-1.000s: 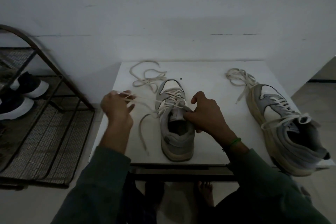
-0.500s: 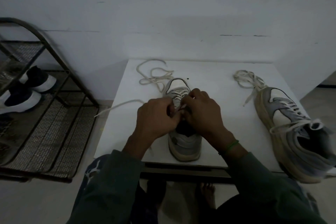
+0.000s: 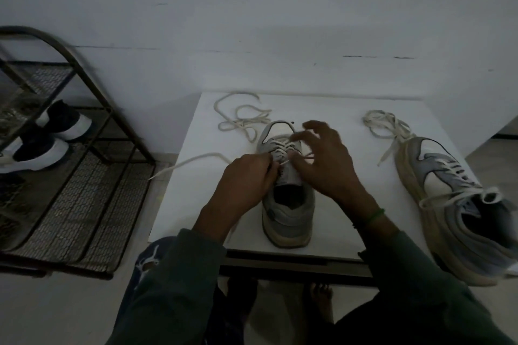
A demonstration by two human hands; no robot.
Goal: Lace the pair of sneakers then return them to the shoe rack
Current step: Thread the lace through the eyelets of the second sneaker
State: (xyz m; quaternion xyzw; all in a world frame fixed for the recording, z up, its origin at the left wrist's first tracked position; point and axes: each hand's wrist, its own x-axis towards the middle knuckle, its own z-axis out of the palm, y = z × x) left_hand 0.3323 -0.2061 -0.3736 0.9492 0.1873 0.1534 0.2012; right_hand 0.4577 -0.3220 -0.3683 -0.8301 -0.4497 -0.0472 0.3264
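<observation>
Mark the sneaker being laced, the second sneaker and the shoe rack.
sneaker being laced (image 3: pixel 288 221): head view, on its grey heel.
second sneaker (image 3: pixel 440 173): head view, on the grey upper beside the laces.
shoe rack (image 3: pixel 92 204): head view, on bare mesh of the lower shelf.
</observation>
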